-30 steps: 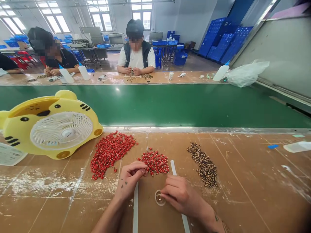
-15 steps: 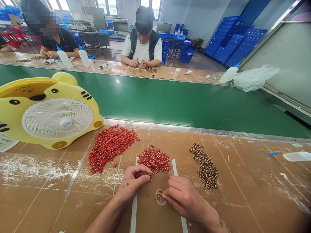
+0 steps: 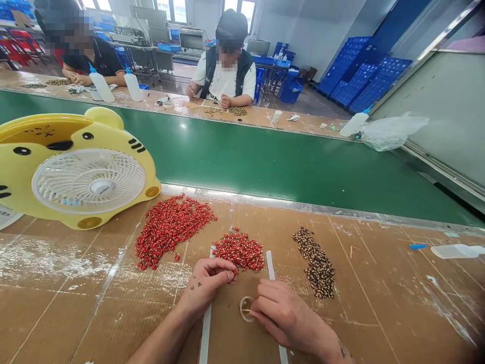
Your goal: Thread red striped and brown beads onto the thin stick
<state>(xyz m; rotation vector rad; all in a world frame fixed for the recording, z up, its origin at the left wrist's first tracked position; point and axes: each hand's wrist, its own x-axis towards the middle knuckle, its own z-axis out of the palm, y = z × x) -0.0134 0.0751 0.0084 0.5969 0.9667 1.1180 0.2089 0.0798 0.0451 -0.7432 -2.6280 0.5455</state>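
Observation:
My left hand (image 3: 210, 281) is closed in a pinch on a small red part with a metal-coloured end (image 3: 235, 272), just in front of the smaller red heap (image 3: 240, 250). My right hand (image 3: 281, 309) pinches a thin pale stick (image 3: 247, 311). The stick's tip reaches into a small clear round dish (image 3: 242, 300) on the brown board between two white strips. To the left lies a bigger heap of red parts (image 3: 170, 227). On the right is a long heap of small black and gold parts (image 3: 318, 268).
A yellow animal-shaped fan (image 3: 94, 187) stands at the left. Beyond the table edge runs a green belt (image 3: 242, 156), with two people working across it. A blue cap (image 3: 417, 246) and a clear plastic bottle (image 3: 456, 251) lie at the right.
The camera view has shifted slightly. Both hands keep nearly the same pose, with the stick's tip still at the dish. The person opposite has moved one hand outward.

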